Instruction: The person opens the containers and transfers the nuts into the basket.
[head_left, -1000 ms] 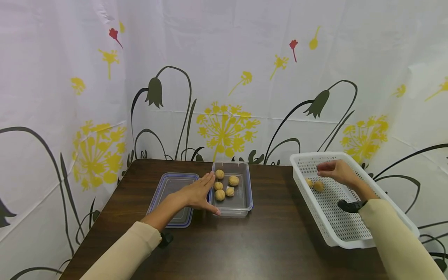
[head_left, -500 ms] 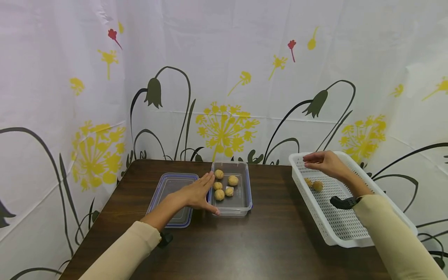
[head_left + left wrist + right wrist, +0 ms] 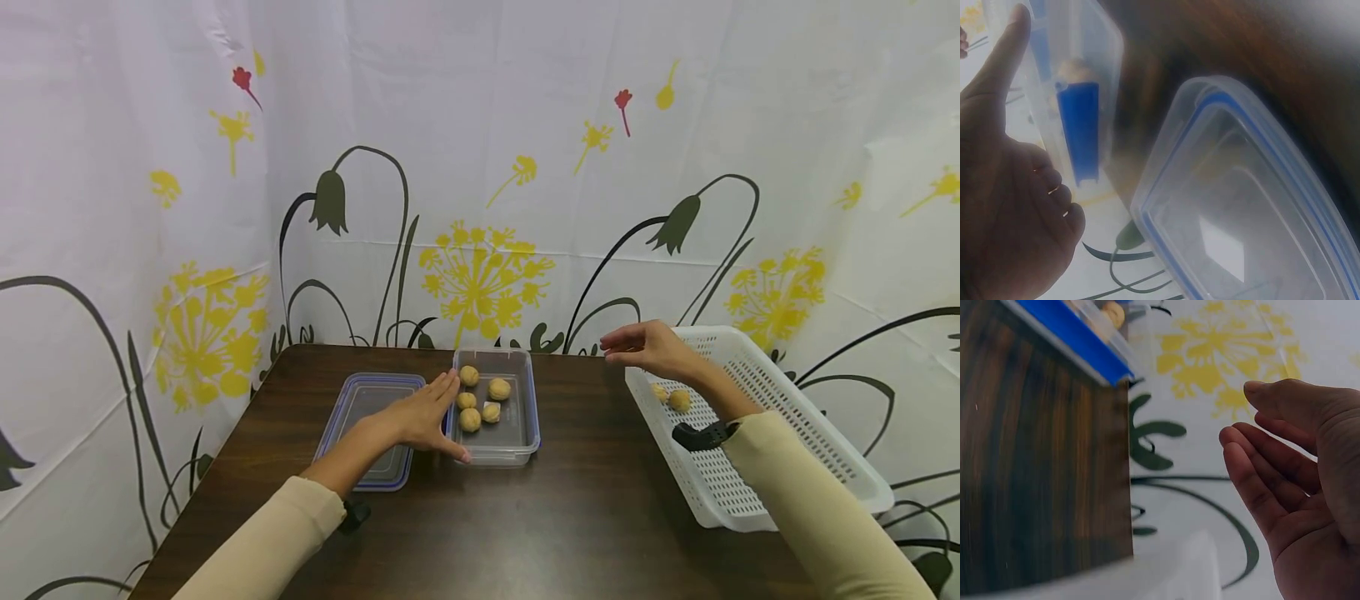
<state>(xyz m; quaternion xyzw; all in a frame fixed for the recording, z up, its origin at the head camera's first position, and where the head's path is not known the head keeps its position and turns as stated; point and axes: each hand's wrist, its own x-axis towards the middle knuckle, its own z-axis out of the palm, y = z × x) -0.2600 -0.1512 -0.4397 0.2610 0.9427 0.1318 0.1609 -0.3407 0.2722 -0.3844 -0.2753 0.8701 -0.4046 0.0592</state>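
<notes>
My left hand [image 3: 420, 417] lies along the left side of a clear plastic container [image 3: 513, 442], fingers straight and thumb spread by its near corner. Inside sit several walnuts [image 3: 498, 388], mostly towards the left. In the left wrist view, a blue side clip [image 3: 1082, 128] shows on the container beside my thumb. My right hand [image 3: 648, 348] is raised over the left rim of a white perforated basket [image 3: 750, 492]. Its fingers are loosely bent, and the right wrist view shows nothing between them. Two walnuts [image 3: 679, 401] lie in the basket near its left wall.
A clear lid [image 3: 363, 400] with a blue seal lies on the table left of the container, partly under my left forearm. The dark wooden table [image 3: 585, 517] ends at a white flower-printed curtain [image 3: 480, 125] behind.
My right hand has moved left and slightly up, from above the inside of the basket to its left rim. My left hand stays on the container. The walnuts look unmoved.
</notes>
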